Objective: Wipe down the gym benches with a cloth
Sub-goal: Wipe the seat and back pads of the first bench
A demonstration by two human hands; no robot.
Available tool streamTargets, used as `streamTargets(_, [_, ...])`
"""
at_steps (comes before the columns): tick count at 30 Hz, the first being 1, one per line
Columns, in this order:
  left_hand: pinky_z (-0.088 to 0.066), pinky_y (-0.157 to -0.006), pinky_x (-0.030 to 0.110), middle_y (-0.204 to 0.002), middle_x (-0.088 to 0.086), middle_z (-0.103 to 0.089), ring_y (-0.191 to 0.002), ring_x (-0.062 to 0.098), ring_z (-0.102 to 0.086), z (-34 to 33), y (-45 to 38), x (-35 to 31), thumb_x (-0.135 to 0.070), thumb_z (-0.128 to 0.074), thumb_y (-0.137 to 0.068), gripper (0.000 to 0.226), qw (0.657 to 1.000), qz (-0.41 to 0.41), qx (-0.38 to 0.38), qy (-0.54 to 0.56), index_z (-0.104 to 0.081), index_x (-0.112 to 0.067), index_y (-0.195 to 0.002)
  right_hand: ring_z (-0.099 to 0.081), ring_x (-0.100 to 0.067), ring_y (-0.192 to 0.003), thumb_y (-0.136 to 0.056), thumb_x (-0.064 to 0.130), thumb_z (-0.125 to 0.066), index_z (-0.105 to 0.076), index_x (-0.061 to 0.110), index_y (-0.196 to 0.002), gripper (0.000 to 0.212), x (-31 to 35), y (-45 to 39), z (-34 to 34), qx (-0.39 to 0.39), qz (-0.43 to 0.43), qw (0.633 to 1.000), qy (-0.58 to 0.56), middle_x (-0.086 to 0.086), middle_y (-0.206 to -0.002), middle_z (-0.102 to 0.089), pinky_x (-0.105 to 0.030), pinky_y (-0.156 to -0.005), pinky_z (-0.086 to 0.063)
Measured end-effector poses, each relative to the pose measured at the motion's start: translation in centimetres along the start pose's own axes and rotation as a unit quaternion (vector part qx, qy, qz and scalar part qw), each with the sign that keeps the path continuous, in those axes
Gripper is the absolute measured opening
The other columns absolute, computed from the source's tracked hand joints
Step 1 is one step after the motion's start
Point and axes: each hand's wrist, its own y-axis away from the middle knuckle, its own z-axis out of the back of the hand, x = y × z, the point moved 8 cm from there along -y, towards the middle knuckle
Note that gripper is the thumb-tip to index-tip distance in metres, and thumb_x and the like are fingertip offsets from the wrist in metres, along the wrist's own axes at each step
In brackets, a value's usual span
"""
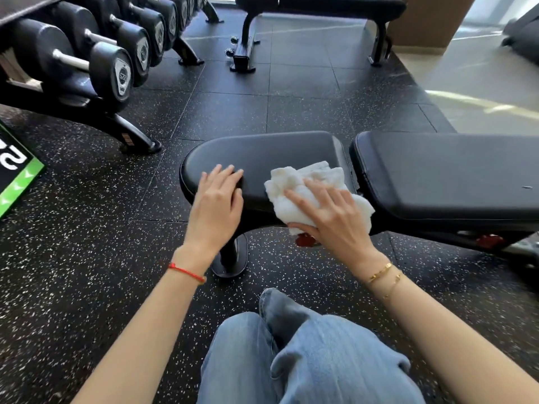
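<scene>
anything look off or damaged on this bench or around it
Nothing stands out. The right hand presses the white cloth on the seat pad, the left hand rests on its edge, and the dumbbells sit racked. A small pale mark on the back pad is unclear.

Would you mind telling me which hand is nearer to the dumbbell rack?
Left. The left hand rests on the seat pad's rack-side end; the right hand presses the cloth farther from the dumbbell rack.

Fluffy white cloth; smooth black vinyl-like bench.
</scene>
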Motion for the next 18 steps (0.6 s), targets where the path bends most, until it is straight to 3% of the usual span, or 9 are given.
streamTargets(4, [-0.014,-0.124,0.045,-0.149,0.012,-0.049,-0.145,0.03,-0.035,-2.2,0.9,-5.1,-0.017,-0.046,-0.101,0.042,0.999,-0.049,0.02,0.01,-0.052,-0.008,-0.141,-0.061,-0.033,-0.098,-0.093,0.052,-0.049,-0.064,0.018,-0.125,0.048,-3.1,1.1,2.5,0.004,-0.005,1.0,-0.017,-0.013,-0.12,-0.062,-0.045,-0.081,-0.048])
streamTargets(8, [-0.01,-0.125,0.042,-0.152,0.01,-0.046,-0.147,0.027,-0.031,-4.5,0.2,-9.9,-0.021,-0.044,-0.104,0.042,0.996,-0.074,0.038,0.021,-0.049,-0.01,-0.144,-0.058,-0.037,-0.101,-0.092,0.058,-0.043,-0.061,0.014,-0.125,0.058,-9.5,3.2,5.3,0.009,-0.101,0.994,0.038,-0.014,-0.129,-0.059,-0.047,-0.083,-0.047])
streamTargets(13, [-0.006,-0.126,0.041,-0.157,0.008,-0.039,-0.151,0.023,-0.024,-7.6,-1.2,-14.2,-0.027,-0.039,-0.105,0.047,0.995,-0.072,0.066,0.01,-0.042,-0.011,-0.149,-0.049,-0.04,-0.118,-0.089,0.063,-0.038,-0.055,0.016,-0.136,0.068,-14.7,5.4,4.1,0.118,-0.186,0.974,0.058,-0.017,-0.142,-0.049,-0.051,-0.097,-0.039])
streamTargets(18, [-0.003,-0.125,0.045,-0.16,0.007,-0.032,-0.152,0.023,-0.019,-10.0,-2.4,-16.1,-0.03,-0.033,-0.106,0.051,0.996,-0.033,0.083,-0.029,-0.034,-0.011,-0.153,-0.024,-0.035,-0.145,-0.09,0.073,-0.016,-0.027,0.034,-0.154,0.075,-16.0,7.3,1.0,0.166,-0.238,0.954,-0.075,-0.008,-0.161,-0.023,-0.048,-0.118,-0.018])
